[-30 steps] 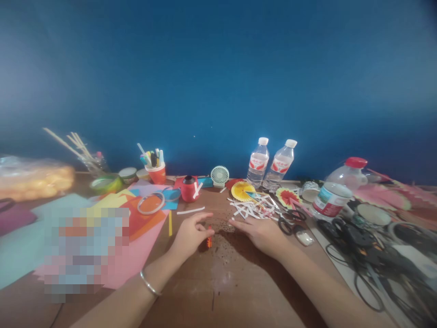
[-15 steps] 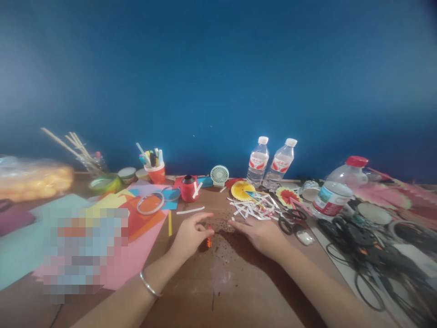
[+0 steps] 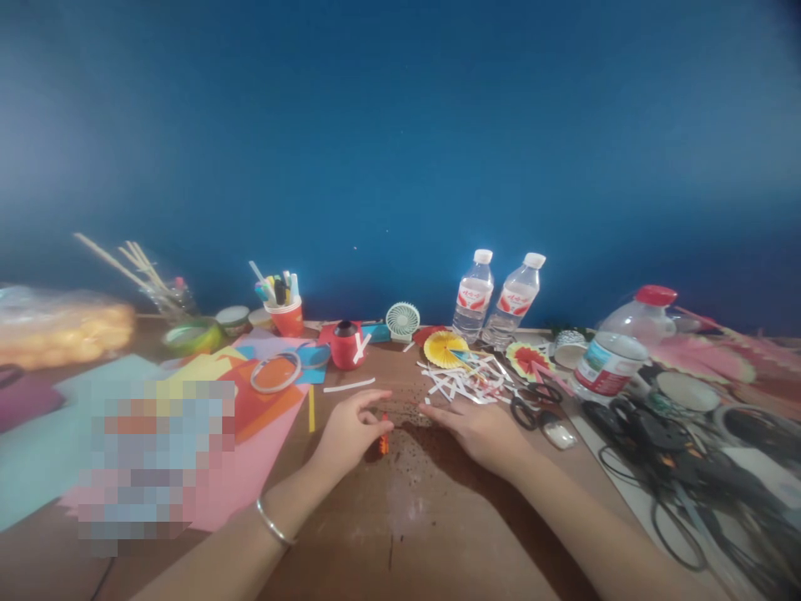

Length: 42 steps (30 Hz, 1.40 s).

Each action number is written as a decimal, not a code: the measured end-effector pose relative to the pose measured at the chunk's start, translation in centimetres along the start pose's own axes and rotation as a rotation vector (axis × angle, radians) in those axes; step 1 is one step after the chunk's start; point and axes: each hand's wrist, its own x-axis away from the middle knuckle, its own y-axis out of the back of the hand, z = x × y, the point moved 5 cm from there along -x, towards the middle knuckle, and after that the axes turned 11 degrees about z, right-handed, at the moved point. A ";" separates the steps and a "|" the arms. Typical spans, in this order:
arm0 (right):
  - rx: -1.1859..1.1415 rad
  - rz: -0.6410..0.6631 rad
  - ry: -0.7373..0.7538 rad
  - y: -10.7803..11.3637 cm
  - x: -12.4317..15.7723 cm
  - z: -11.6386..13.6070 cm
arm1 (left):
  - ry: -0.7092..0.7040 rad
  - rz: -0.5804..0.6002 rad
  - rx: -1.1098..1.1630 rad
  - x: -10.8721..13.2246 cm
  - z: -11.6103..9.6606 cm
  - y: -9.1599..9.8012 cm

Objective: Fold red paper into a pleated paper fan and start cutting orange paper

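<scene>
My left hand (image 3: 348, 430) rests on the brown table (image 3: 413, 534), its thumb and fingers pinched on a small orange object (image 3: 384, 439) that stands on the tabletop. A silver bracelet circles that wrist. My right hand (image 3: 479, 430) lies flat on the table just to the right, fingers spread and pointing left, holding nothing. Dark specks are scattered on the wood between the two hands. A heap of white paper strips (image 3: 466, 380) lies just beyond my right hand.
Coloured paper sheets (image 3: 250, 417) and tape rings (image 3: 275, 372) lie at the left. A red pen cup (image 3: 288, 315), a small fan (image 3: 402, 320), water bottles (image 3: 472, 299), paper rosettes (image 3: 444, 349), black scissors (image 3: 531, 401) and dark cables (image 3: 676, 467) crowd the back and right.
</scene>
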 end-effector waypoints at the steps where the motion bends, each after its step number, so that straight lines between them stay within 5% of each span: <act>1: 0.009 0.000 0.002 0.0 0.0 0.0 | 0.002 0.004 0.004 0.0 0.0 0.0; 13: 0.175 -0.009 -0.044 -0.1 0.4 1.3 | -0.038 -0.153 0.025 -0.2 0.5 0.8; 28: 0.139 0.073 -0.088 -1.6 0.4 2.8 | 0.089 -0.268 0.201 -0.8 3.5 0.9; 42: 0.112 0.120 -0.090 -1.6 0.2 2.9 | 0.052 -0.274 0.388 -0.8 3.0 0.6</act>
